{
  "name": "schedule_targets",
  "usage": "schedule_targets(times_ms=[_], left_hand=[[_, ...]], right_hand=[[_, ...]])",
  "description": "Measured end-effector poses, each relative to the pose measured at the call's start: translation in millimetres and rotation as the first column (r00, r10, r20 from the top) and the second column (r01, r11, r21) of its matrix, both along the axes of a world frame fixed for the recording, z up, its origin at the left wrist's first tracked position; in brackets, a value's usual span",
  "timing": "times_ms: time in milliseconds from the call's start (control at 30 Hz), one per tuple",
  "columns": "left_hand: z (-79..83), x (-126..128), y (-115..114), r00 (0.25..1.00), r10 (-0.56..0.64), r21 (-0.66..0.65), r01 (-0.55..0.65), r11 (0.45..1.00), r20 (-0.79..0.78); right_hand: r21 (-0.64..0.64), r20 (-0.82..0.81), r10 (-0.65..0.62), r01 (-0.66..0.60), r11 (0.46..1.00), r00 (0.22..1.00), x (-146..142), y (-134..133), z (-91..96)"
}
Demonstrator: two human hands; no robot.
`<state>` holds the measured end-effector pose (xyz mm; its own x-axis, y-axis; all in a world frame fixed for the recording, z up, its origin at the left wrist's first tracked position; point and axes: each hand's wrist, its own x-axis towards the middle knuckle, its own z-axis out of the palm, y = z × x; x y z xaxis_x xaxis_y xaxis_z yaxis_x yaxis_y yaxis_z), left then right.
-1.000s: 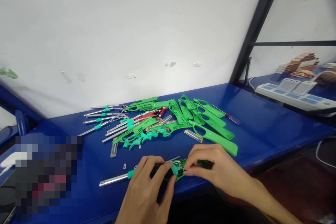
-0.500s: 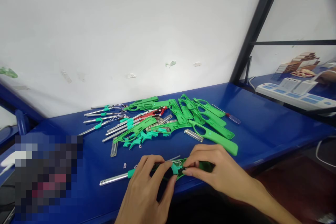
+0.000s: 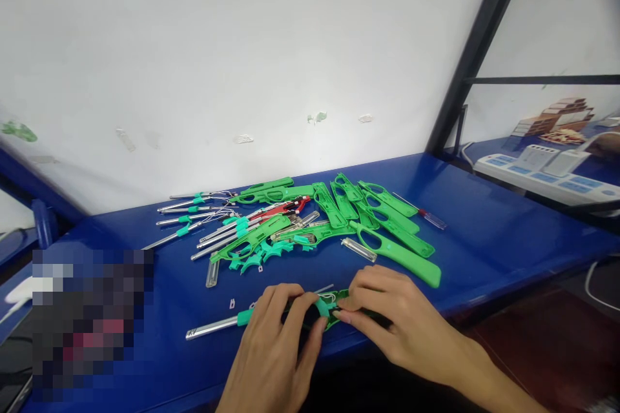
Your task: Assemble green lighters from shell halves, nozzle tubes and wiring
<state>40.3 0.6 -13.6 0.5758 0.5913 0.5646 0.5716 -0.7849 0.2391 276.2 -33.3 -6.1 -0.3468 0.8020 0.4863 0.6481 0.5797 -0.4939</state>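
Both my hands work on one long-nosed lighter (image 3: 213, 327) lying at the front edge of the blue table (image 3: 484, 232). Its silver tube sticks out to the left, with a teal collar by my fingers. My left hand (image 3: 278, 348) curls over the green body, fingers closed on it. My right hand (image 3: 387, 316) pinches a small part at the lighter's middle, where a teal piece and thin wires show. The rest of the body is hidden under my palms.
Behind my hands lies a heap of green handle shells (image 3: 382, 226), silver tubes with teal collars (image 3: 194, 219), teal triggers (image 3: 261, 255), a red part (image 3: 283, 208) and clear tubes (image 3: 357, 249). A white power strip (image 3: 542, 174) rests at the right. A blurred patch covers the left.
My right-hand fingers have slid slightly left and down over the green body, covering more of it. My left hand and the lighter stay in place.
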Motion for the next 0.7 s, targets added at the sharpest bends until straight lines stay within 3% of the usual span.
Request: schedule_targets(times_ms=[567,700], left_hand=[[1.6,-2,-3,1.0,-0.001,-0.036,0.002,0.999,0.023],[6.1,3,-9,0.996,0.001,-0.065,0.004,0.998,0.087]], right_hand=[[0.231,0.281,-0.055,-0.012,0.973,0.958,-4,-5,4.4],[0.275,0.303,-0.038,-0.049,0.96,0.952,0,-9,-9.8]])
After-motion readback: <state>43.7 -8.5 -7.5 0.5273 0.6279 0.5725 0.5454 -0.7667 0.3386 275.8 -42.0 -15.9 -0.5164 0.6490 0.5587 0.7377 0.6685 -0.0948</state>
